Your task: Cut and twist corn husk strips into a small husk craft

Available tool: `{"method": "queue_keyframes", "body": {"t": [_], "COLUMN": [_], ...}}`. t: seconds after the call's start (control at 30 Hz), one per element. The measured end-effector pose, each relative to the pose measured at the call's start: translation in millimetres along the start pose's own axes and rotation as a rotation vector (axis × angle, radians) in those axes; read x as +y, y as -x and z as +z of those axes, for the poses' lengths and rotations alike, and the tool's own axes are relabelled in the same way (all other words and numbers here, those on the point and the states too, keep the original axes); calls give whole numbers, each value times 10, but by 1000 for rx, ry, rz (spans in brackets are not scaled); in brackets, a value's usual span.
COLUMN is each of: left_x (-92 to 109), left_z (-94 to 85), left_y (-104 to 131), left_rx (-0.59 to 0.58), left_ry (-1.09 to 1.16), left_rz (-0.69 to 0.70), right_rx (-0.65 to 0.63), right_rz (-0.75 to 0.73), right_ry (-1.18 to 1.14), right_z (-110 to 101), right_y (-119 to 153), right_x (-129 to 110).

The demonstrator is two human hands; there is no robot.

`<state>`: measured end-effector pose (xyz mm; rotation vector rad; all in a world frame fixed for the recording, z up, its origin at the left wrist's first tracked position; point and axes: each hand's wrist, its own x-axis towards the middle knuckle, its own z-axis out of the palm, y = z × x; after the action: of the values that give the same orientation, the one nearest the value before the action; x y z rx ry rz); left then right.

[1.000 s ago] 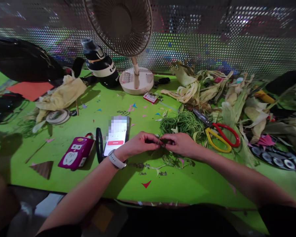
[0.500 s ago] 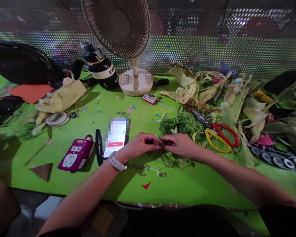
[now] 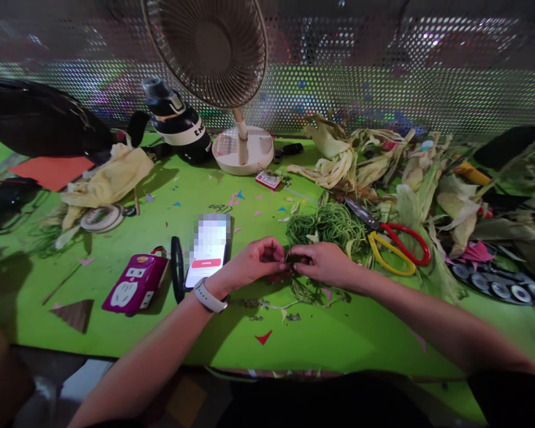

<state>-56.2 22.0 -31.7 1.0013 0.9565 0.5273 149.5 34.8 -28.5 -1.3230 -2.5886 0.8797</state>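
Note:
My left hand point(image 3: 261, 261), a pale watch on its wrist, is pinched closed. Its fingertips almost meet those of my right hand point(image 3: 323, 263), which is also closed. Whatever lies between them is small and dark greenish, too unclear to name. Right behind my right hand is a tangled heap of thin green strands point(image 3: 325, 223). More loose green strands point(image 3: 314, 292) lie under and in front of that hand. Scissors point(image 3: 390, 238) with one red and one yellow handle rest to the right of the heap.
A lit phone point(image 3: 208, 249) and a purple power socket block point(image 3: 136, 282) lie left of my hands. A fan point(image 3: 243, 148) and a black bottle point(image 3: 182, 131) stand behind. Dried husks point(image 3: 410, 172) cover the back right. Paper scraps dot the green table point(image 3: 223, 339).
The view has shifted very slightly. Both hands stay together in the same place, with only small finger movements; my left fingers look slightly more curled.

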Motion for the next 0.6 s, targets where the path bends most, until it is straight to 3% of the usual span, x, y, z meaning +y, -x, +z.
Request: {"method": "queue_keyframes", "body": {"t": [0.6], "left_x": [-40], "left_z": [-2], "left_y": [-23], "left_rx": [73], "left_ry": [-126], "left_rz": [6], "right_rx": [-62], "right_rz": [58], "right_ry": [-83], "right_z": [-103], "right_y": [20], "right_x": [-80]}}
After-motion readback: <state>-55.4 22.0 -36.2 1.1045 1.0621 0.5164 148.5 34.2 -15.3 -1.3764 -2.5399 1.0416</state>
